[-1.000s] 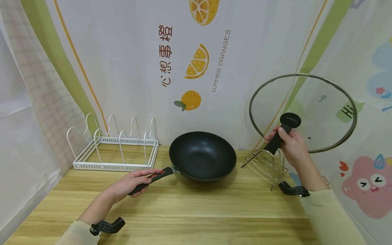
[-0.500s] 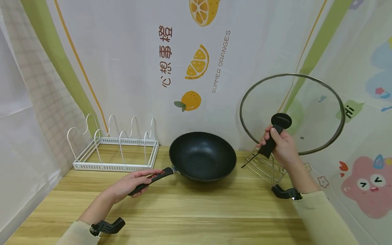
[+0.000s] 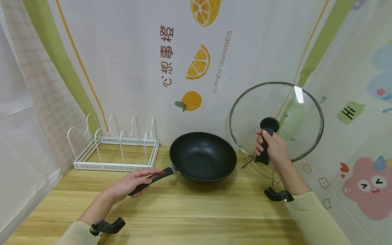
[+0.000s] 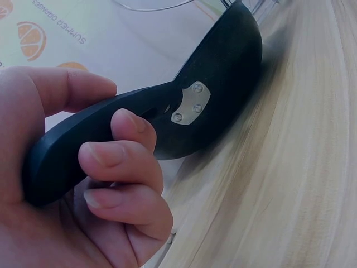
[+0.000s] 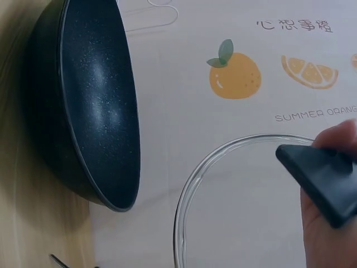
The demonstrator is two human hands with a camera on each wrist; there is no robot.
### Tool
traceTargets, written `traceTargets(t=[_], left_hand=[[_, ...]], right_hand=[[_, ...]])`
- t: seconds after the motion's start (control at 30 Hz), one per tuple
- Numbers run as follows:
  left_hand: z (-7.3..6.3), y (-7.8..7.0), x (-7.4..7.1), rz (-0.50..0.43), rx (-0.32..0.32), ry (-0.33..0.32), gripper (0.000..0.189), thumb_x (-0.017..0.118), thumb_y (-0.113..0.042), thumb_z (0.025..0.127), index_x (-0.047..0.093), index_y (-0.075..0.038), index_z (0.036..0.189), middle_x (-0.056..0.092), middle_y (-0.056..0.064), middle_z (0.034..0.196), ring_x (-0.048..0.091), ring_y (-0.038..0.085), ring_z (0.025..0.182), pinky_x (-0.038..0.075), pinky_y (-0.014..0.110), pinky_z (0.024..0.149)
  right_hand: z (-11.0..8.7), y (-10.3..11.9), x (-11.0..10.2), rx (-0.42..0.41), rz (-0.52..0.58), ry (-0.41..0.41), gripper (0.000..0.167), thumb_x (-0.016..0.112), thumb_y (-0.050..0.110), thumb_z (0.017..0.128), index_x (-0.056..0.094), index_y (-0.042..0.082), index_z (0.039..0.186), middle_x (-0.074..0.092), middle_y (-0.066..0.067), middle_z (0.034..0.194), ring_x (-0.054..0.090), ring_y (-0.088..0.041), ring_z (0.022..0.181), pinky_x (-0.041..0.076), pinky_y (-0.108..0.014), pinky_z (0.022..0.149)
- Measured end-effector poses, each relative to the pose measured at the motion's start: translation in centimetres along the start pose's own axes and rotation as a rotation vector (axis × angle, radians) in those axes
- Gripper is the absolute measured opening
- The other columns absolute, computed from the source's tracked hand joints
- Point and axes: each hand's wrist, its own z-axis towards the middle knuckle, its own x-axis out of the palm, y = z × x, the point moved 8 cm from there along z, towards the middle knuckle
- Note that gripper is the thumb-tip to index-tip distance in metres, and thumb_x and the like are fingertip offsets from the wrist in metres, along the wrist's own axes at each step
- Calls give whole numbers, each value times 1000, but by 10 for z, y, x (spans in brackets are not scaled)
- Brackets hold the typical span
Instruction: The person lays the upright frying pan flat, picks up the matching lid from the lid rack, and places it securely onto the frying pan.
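A black wok (image 3: 202, 156) sits on the wooden table, its bowl facing me in the head view. My left hand (image 3: 134, 183) grips the wok's black handle (image 3: 160, 175); in the left wrist view the fingers (image 4: 122, 162) curl round it, with a riveted metal plate (image 4: 191, 104) beyond. On the right, my right hand (image 3: 274, 148) holds a glass lid (image 3: 301, 124) by its black handle (image 3: 262, 149). The lid is raised and tilted nearly upright, right of the wok. Its rim also shows in the right wrist view, apart from the wok.
A gold wire rack (image 3: 255, 172) stands behind my right hand, partly hidden. At the back left is a white rack (image 3: 113, 167) with wavy wire dividers. A printed cloth (image 3: 134, 68) hangs behind the table (image 3: 190, 214).
My right hand has carried the lid leftward and slightly down, toward the wok, and the lid has turned to face me more. The left hand and wok have stayed put.
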Motion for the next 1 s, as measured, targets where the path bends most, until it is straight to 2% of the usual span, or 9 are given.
traceTargets(t=[0.17,0.4,0.7,1.0], left_hand=[[0,0,0,-4,3,-2,49,56,-20,113,55,-17,162,55,3,86,50,9,67,39,20,54],[0,0,1,-5,1,-1,50,56,-20,113,54,-15,163,55,3,86,50,9,66,39,20,54],[0,0,1,-3,3,7,52,55,-20,114,49,-10,165,55,3,87,49,9,66,39,20,54],[1,0,1,-2,3,4,51,55,-20,114,51,-12,164,55,3,86,49,9,66,39,20,54]], right_hand=[[2,-4,6,5,-22,-16,24,47,33,119,52,10,122,52,6,81,47,-8,57,47,-22,52],[5,-11,14,26,-50,-26,30,46,26,119,45,2,137,52,6,81,49,-8,59,50,-24,54],[4,-18,21,64,-31,-12,23,43,23,120,48,7,134,52,6,83,51,-8,60,55,-24,56],[9,-26,32,89,-43,20,16,42,18,119,49,7,127,52,6,80,51,-10,58,55,-25,55]])
